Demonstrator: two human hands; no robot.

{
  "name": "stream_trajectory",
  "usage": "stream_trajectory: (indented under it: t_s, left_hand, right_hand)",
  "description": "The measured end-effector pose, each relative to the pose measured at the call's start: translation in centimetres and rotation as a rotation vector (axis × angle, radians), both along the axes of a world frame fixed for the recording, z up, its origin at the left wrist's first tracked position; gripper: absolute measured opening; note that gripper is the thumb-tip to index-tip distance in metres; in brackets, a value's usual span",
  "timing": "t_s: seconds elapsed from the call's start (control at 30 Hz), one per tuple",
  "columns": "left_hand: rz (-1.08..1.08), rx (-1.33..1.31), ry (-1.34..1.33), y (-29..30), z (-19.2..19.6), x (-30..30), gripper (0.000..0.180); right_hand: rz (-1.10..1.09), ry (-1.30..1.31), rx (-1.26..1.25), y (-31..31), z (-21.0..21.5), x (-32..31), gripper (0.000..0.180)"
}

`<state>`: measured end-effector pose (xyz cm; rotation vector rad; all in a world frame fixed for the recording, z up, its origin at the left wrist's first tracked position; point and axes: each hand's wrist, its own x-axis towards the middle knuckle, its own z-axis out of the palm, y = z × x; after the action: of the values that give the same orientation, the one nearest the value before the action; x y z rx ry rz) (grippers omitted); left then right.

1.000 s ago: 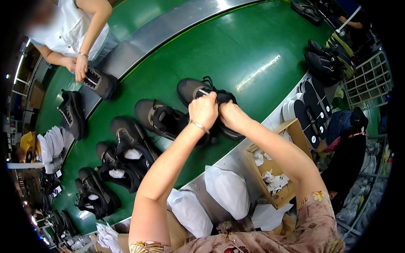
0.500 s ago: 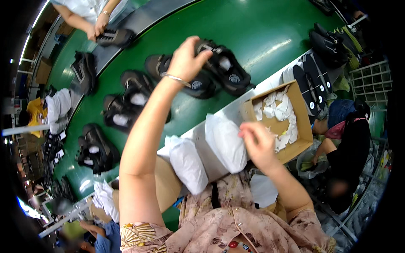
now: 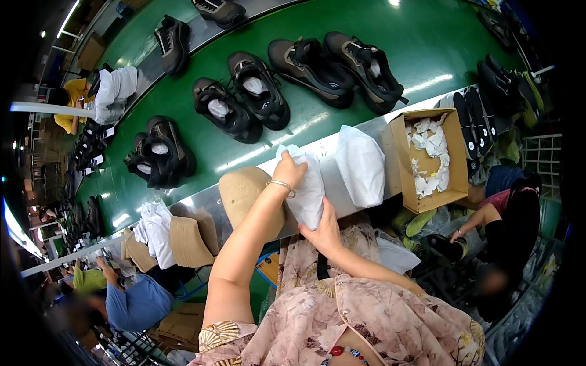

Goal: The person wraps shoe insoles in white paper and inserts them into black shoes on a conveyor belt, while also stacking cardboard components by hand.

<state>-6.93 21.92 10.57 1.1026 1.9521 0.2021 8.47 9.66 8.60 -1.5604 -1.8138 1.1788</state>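
A white wrapped bundle point(image 3: 308, 194), its contents hidden, lies at the near edge of the work surface. My left hand point(image 3: 292, 173) grips its far left side, fingers closed on the wrapping. At its near right end, my right hand point(image 3: 324, 232) holds it with the thumb along the side. A second white wrapped bundle point(image 3: 360, 168) lies just to the right, untouched. Beyond my hands, dark brown and black shoes stand in pairs on the green surface, among them a left shoe point(image 3: 311, 68) and a right shoe point(image 3: 369, 73) with white stuffing inside.
An open cardboard box point(image 3: 455, 177) with crumpled paper stands right of the bundles. Curved brown cardboard point(image 3: 243, 194) sits beside my left forearm. Black insoles point(image 3: 467, 125) lie at the right. A person in black point(image 3: 513, 232) works there; another in blue point(image 3: 137, 302) is at lower left.
My left hand has come back from the shoes to the left bundle. My right hand has moved left onto the same bundle. The view has shifted, and the far person's hands are out of sight.
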Motion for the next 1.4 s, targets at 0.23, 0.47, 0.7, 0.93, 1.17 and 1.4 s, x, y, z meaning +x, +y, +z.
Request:
stream_trajectory:
  t_s: [0.23,0.47,0.7,0.93,1.17,1.4]
  left_hand:
    - [0.144,0.056,-0.127,-0.3,-2.0,-0.8,0.075]
    - [0.320,-0.001,-0.275,-0.5,-2.9,-0.7,0.082]
    - [0.533,0.303,-0.520,-0.1,5.4,1.2,0.085]
    - [0.784,0.159,-1.398,3.1,7.9,1.1,0.045]
    - [0.676,0.283,-1.186,7.0,7.3,0.2,0.037]
    - [0.804,0.695,-0.693,11.0,5.6,2.5,0.054]
  right_hand:
    - [-0.100,0.133,-0.301,3.4,2.0,3.8,0.078]
    - [-0.234,0.204,-0.093,3.1,1.5,4.4,0.064]
    - [-0.316,0.330,0.095,4.5,7.0,4.8,0.056]
    - [-0.272,0.916,-0.367,8.8,9.7,3.2,0.050]
    - [-0.288,1.344,-0.927,13.6,9.3,2.5,0.047]
    - [-0.375,0.893,-0.513,17.0,9.7,2.8,0.074]
